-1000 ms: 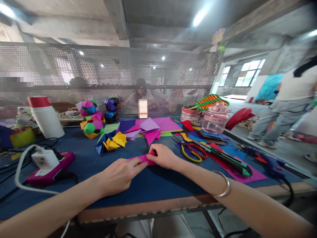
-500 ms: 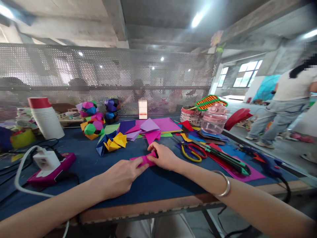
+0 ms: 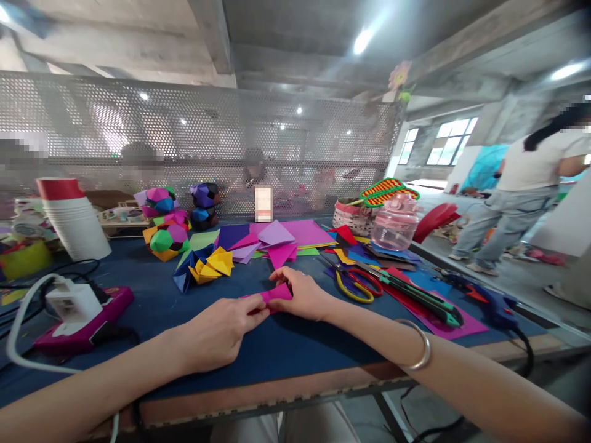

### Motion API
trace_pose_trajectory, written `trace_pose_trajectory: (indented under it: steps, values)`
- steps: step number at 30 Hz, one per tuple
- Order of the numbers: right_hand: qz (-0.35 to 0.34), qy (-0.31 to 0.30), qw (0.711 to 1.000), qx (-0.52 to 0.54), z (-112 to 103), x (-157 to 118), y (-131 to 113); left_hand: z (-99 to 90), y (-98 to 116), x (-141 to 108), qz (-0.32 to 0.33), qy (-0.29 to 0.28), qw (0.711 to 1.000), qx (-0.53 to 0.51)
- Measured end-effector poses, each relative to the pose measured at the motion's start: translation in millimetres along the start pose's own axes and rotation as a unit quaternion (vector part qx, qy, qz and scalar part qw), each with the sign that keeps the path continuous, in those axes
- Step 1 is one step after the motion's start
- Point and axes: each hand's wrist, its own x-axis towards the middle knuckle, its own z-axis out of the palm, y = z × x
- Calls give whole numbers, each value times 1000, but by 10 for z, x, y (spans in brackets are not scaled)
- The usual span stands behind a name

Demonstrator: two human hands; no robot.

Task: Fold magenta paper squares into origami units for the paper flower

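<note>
Between my hands is a small folded piece of magenta paper (image 3: 279, 294), low over the blue table top (image 3: 295, 351). My left hand (image 3: 226, 329) grips its left end, thumb and fingers closed on it. On the other end, my right hand (image 3: 300, 295) pinches the paper, its fingers curled behind and partly hidden. Just beyond lie a yellow folded paper piece (image 3: 212, 267), a blue folded one (image 3: 181, 278) and a stack of coloured sheets (image 3: 309, 232). To the right of my right hand are yellow-and-red-handled scissors (image 3: 354, 288) and a green-and-black box cutter (image 3: 429, 300).
At left stand a stack of paper cups (image 3: 76, 221) and a magenta power strip (image 3: 83, 335) with cables. Folded paper balls (image 3: 168, 239) sit behind. On the right are a pink bottle (image 3: 394, 224), a basket (image 3: 353, 215) and a glue gun (image 3: 496, 304). A person (image 3: 530, 166) stands beyond.
My left fingers have drawn back slightly toward the left end, and more of the magenta paper's face shows. The view has turned a little to the right.
</note>
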Motion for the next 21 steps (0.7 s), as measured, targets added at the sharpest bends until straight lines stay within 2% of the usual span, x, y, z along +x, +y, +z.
trace_pose_trajectory:
  steps: [6,12,21]
  values:
    - [4,-4,1000,9,0,-46,-42,13,-36,-22,-5,24,999,-29]
    - [-12,3,1000,-14,-10,-103,-32,24,-48,-42,-12,22,999,-42]
    - [1,14,999,-31,-123,-283,176,14,-45,-44,-10,24,999,-45]
